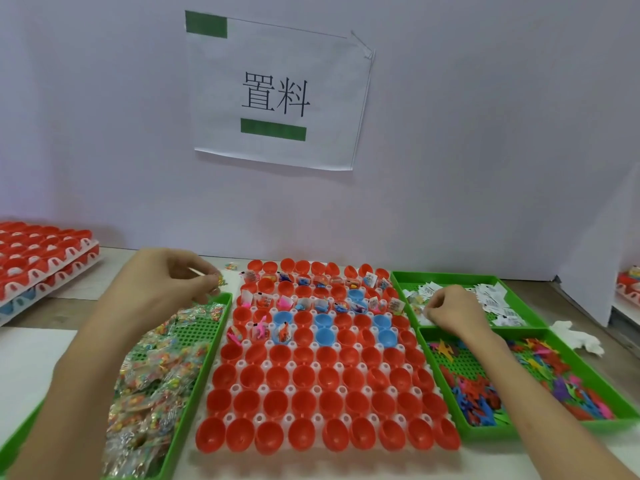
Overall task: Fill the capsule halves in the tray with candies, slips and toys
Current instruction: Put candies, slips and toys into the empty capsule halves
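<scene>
Pale wall [485, 133] behind, table [34, 358] below, and our white tray [239, 388] sits dead centre: far rows of glossy red and blue capsule halves [322, 375] loaded, near rows hollow, most work left. Our left hand [166, 282] pinches a crinkly candy packet [221, 280] by the tray's far corner; right hand [450, 306] curls among paper slips [491, 296], catch unclear.
</scene>
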`<state>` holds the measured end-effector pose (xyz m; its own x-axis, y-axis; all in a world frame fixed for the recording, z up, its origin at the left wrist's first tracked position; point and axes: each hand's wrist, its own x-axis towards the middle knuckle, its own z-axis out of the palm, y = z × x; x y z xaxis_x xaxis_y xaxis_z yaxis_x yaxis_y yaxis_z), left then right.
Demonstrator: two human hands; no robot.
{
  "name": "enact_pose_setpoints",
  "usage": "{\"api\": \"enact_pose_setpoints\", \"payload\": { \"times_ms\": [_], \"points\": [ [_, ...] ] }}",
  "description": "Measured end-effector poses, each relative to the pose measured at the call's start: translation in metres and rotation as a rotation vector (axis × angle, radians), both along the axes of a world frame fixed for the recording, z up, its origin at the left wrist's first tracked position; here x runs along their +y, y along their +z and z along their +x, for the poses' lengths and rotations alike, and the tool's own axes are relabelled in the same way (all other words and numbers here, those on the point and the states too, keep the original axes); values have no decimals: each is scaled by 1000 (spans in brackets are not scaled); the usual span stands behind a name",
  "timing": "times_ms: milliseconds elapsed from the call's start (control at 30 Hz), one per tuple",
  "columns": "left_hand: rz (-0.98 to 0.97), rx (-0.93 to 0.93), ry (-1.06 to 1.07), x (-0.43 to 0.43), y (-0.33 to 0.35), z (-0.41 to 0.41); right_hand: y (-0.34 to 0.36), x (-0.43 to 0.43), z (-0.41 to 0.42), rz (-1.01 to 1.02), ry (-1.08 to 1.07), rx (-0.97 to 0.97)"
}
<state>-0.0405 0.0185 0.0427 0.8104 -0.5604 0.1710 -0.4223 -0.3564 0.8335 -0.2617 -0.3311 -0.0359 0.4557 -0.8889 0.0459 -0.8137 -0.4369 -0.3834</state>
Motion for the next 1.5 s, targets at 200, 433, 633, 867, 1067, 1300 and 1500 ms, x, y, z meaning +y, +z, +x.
{"api": "enact_pose_setpoints", "payload": {
  "times_ms": [200,433,633,867,1067,1300,1500],
  "points": [
    [-172,57,-136,-21,19,-34,0,-2,-6,-11,12,-121],
    [-197,94,-217,-37,18,-53,12,-1,-19,23,42,-167],
    [-200,123,-250,-42,18,-58,28,2,-29,104,113,-88],
    [-262,250,-296,-54,13,-74,65,36,-34,290,204,-608],
    [-391,445,-389,-73,3,-102,99,112,-38,645,627,-959],
    [-557,646,-476,-82,3,-122,97,147,-24,402,551,-953],
    [-611,682,-498,-83,5,-128,94,153,-22,231,440,-1013]
  ]
}}
